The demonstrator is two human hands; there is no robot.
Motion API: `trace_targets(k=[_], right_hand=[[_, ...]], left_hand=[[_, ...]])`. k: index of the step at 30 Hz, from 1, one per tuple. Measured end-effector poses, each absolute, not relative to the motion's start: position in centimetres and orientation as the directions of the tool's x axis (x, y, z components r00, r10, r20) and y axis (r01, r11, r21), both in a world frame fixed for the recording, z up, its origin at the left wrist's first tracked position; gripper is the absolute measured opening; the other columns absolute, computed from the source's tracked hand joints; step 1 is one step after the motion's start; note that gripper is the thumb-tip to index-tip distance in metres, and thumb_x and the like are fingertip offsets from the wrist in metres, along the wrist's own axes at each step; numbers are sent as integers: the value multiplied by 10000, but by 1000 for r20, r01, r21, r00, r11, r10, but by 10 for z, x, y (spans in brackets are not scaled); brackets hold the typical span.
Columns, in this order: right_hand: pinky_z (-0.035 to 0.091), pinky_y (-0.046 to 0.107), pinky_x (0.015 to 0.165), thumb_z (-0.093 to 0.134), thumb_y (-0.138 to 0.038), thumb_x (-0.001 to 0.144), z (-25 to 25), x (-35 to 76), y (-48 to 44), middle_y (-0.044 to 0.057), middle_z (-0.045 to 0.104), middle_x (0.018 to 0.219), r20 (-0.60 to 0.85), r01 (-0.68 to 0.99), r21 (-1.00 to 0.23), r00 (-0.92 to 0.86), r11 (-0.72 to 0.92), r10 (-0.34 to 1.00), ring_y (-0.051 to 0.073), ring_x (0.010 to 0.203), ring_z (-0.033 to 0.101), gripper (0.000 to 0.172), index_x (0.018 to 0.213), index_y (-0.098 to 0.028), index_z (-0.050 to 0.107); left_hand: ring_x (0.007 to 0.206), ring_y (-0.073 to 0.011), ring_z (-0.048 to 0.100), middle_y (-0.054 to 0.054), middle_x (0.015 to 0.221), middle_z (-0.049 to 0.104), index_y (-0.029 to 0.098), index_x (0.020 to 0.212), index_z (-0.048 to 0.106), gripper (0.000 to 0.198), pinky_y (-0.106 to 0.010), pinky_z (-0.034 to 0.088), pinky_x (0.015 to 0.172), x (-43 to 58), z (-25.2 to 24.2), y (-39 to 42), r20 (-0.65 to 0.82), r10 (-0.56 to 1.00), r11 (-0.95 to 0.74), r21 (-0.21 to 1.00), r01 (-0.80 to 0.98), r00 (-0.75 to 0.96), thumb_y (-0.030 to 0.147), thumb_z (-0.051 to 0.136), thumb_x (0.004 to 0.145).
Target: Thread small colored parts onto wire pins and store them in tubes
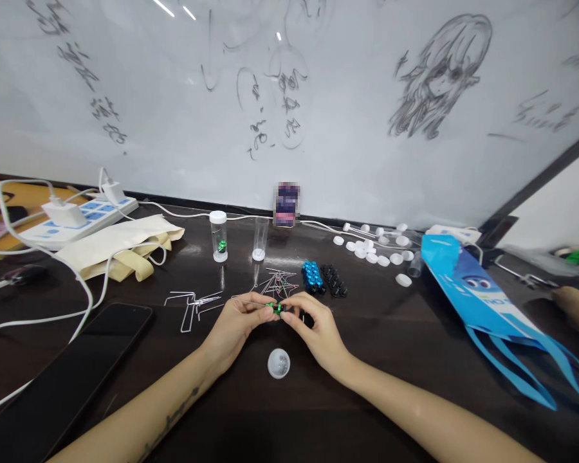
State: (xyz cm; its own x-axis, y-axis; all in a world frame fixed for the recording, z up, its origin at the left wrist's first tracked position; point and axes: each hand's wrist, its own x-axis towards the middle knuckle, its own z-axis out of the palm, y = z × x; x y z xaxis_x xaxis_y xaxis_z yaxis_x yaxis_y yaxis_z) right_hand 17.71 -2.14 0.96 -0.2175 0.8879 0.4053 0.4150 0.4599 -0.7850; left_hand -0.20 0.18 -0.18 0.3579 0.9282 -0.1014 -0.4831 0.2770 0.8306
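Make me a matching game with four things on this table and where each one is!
Things:
1. small green piece
2. blue pieces
3. round white lid
4. black phone

Places:
A. lying flat on the table at the left
B. pinched between the left hand and the right hand
C. right beside the black pieces
D. on the table, nearer the camera than both hands

Pairs: 1-B, 2-C, 3-D, 4-A.
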Motion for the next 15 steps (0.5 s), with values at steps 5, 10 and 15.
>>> trace_targets(k=[5,10,15], right_hand=[[447,288,737,652,-189,860,9,177,-21,10,599,871,422,407,-783,-208,470,883,153,734,551,147,1003,-221,663],[442,280,722,652,-189,861,8,177,-21,6,607,871,415,411,-784,-211,465,885,150,731,549,144,1001,-220,659],[438,277,720,652,-186,860,8,177,-20,0,616,845,408,414,-783,-221,464,886,153,736,551,119,973,-221,666]], left_hand=[[704,-125,670,-50,750,753,128,815,731,188,-224,494,743,-2,-2,2,-95,930,270,832,-484,355,157,815,650],[700,-118,668,-47,746,752,124,827,726,188,-218,494,746,-2,-3,2,-93,929,270,834,-481,359,153,807,660],[695,-117,669,-47,747,753,124,833,725,193,-219,497,741,-2,-3,2,-96,928,272,835,-478,360,150,806,660]])
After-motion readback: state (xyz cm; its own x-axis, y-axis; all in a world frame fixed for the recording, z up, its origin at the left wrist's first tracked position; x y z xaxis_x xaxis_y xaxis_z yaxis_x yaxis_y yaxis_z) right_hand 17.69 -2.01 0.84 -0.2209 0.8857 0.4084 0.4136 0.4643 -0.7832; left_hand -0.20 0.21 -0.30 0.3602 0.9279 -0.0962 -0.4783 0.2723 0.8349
